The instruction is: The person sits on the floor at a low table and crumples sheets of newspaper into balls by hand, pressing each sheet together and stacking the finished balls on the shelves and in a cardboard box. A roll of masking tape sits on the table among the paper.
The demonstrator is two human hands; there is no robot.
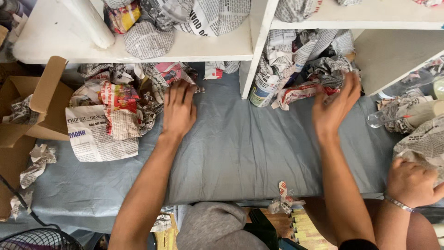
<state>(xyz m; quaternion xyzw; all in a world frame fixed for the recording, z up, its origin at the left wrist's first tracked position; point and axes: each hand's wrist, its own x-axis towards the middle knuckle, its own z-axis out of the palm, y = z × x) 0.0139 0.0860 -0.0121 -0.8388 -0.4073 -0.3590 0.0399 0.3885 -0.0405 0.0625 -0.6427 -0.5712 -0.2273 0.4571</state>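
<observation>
**A:** Where do your hands stand right now?

**B:** Your left hand [179,110] lies flat and open on the grey cloth [240,148], fingers spread, tips pointing to twelve o'clock and just reaching the heap of crumpled newspaper [115,106] at its ten o'clock. It grips nothing. Your right hand [334,107] is also open, fingers loose and a little blurred, raised in front of the paper-wrapped bundles [300,74] stuffed into the lower shelf opening at its eleven o'clock. I cannot tell whether it touches them.

**A:** And the wrapped pieces themselves?

**B:** Several round bundles sit on the white shelf [217,48] at twelve o'clock, already rolled in newsprint. More lie under it, mixed with loose sheets. A clear glass [384,118] rests on its side at three o'clock of your right hand, bare at one end, beside more crumpled paper.

**A:** So how far along does it look?

**B:** By my reading, a good part is wrapped and stacked, yet the cloth between your hands holds no piece, so nothing is in hand now. Loose sheets remain at nine o'clock by the cardboard box [32,106].

**A:** Whose hand is at five o'clock?

**B:** Another person's hand [409,183], with a thin bracelet, closed around a newspaper bundle. It is not yours.
</observation>
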